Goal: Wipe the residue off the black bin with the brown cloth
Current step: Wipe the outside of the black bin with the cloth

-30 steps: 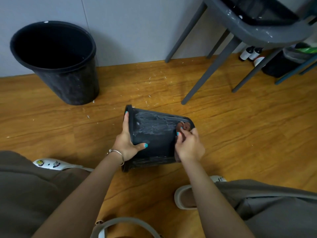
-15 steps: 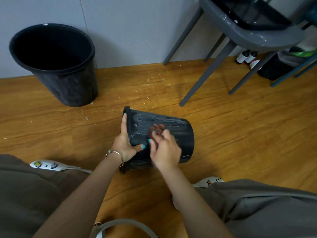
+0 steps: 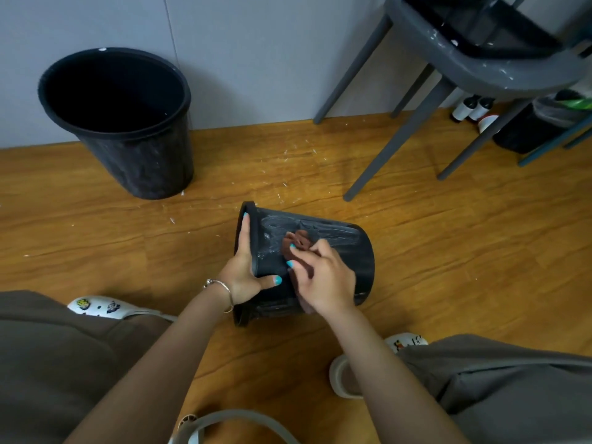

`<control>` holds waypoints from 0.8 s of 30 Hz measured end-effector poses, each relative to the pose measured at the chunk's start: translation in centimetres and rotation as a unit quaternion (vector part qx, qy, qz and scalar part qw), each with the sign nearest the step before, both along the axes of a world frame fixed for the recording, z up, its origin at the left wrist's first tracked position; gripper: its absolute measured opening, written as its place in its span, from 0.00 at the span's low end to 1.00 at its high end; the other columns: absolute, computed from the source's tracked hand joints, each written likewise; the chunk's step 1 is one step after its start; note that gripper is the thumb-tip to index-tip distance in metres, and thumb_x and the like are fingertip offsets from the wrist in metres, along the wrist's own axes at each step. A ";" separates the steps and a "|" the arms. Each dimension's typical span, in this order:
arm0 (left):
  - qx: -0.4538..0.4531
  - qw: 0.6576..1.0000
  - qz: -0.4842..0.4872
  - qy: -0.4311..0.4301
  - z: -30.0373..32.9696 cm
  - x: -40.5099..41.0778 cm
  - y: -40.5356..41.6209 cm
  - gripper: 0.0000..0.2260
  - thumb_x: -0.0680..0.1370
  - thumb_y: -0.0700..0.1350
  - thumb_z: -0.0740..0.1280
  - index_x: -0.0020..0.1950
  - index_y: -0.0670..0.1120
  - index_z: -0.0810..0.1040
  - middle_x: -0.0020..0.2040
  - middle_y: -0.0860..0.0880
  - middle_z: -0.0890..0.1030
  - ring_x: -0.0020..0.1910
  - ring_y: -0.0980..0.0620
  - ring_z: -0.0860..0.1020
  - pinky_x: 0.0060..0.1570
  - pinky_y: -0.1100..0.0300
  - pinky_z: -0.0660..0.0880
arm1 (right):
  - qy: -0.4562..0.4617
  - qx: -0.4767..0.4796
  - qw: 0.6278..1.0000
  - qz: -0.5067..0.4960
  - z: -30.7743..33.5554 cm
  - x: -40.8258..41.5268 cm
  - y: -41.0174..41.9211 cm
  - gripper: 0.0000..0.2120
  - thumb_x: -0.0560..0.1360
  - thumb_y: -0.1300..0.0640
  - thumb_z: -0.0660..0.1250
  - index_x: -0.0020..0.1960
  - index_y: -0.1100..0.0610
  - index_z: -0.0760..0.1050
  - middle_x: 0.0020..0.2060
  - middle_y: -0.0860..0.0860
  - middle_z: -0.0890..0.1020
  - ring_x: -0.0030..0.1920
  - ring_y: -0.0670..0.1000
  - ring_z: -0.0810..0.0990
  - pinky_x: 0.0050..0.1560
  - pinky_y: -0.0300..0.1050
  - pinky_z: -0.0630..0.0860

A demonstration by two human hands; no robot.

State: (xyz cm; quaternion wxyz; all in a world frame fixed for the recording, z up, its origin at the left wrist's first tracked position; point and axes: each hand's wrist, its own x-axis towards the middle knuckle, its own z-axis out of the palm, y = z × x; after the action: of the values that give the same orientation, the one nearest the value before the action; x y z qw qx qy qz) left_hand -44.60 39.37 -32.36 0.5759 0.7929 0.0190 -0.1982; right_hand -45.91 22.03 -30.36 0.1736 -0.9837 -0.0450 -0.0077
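Observation:
A small black bin (image 3: pixel 342 251) lies on its side on the wooden floor, its mouth to the left and white smears across its upper wall. My left hand (image 3: pixel 245 270) grips the rim, fingers over the edge and thumb on the outer wall. My right hand (image 3: pixel 323 277) holds the bunched brown cloth (image 3: pixel 298 241) and presses it against the bin's side near the middle. Part of the cloth is hidden under my palm.
A larger black bin (image 3: pixel 128 129) stands upright by the wall at the back left. Grey chair legs (image 3: pixel 400 139) stand at the back right, with bottles (image 3: pixel 471 108) and a dark bag behind them. White flecks litter the floor. My knees and shoes frame the bin.
My right hand with the cloth swept from the bin's base end to the left, then came back slightly toward the middle. The left hand kept its grip on the rim.

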 end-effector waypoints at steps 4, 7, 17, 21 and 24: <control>-0.045 0.999 -0.015 -0.011 -0.3 -0.3 0.1 0.55 0.72 0.33 0.71 0.70 0.67 0.28 0.76 0.52 0.59 0.71 0.52 0.66 0.68 0.53 0.68 | -0.003 -0.025 1.000 0.011 0.3 -0.1 0.2 0.15 0.78 0.46 0.63 0.64 0.44 0.77 0.54 0.47 0.73 0.53 0.49 0.74 0.42 0.43 0.75; -0.048 0.998 -0.025 -0.014 -0.7 -0.5 0.2 0.55 0.72 0.33 0.70 0.72 0.63 0.28 0.73 0.50 0.63 0.70 0.55 0.67 0.69 0.54 0.66 | -0.016 -0.016 0.994 0.102 0.0 -0.9 2.3 0.13 0.75 0.48 0.67 0.59 0.45 0.79 0.50 0.47 0.73 0.49 0.50 0.75 0.35 0.45 0.76; -0.057 0.998 -0.037 -0.017 -1.3 -1.3 0.4 0.55 0.72 0.31 0.68 0.70 0.66 0.27 0.76 0.53 0.58 0.71 0.57 0.65 0.70 0.56 0.66 | 0.023 -0.059 0.992 0.107 1.4 1.8 3.9 0.15 0.80 0.48 0.61 0.66 0.42 0.74 0.57 0.46 0.70 0.57 0.50 0.71 0.46 0.47 0.76; -0.044 0.998 -0.026 -0.025 -1.0 -0.6 0.3 0.54 0.73 0.31 0.68 0.70 0.65 0.27 0.72 0.48 0.65 0.67 0.54 0.71 0.68 0.53 0.68 | 0.008 -0.056 0.986 0.159 0.7 -0.7 2.8 0.14 0.77 0.50 0.66 0.62 0.46 0.77 0.52 0.48 0.72 0.51 0.52 0.75 0.39 0.49 0.78; -0.044 0.998 -0.035 -0.035 -1.2 -0.3 0.4 0.54 0.72 0.35 0.68 0.69 0.68 0.26 0.72 0.51 0.66 0.65 0.53 0.72 0.67 0.49 0.69 | 0.021 -0.068 0.989 0.128 1.3 1.2 3.6 0.14 0.78 0.48 0.64 0.63 0.43 0.77 0.54 0.48 0.71 0.55 0.51 0.73 0.44 0.51 0.77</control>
State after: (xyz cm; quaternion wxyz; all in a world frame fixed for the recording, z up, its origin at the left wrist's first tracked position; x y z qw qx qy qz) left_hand -44.86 39.77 -33.60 0.6034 0.7733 -0.0378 -0.1908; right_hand -44.73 25.68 -29.09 0.1066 -0.9793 -0.1677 0.0382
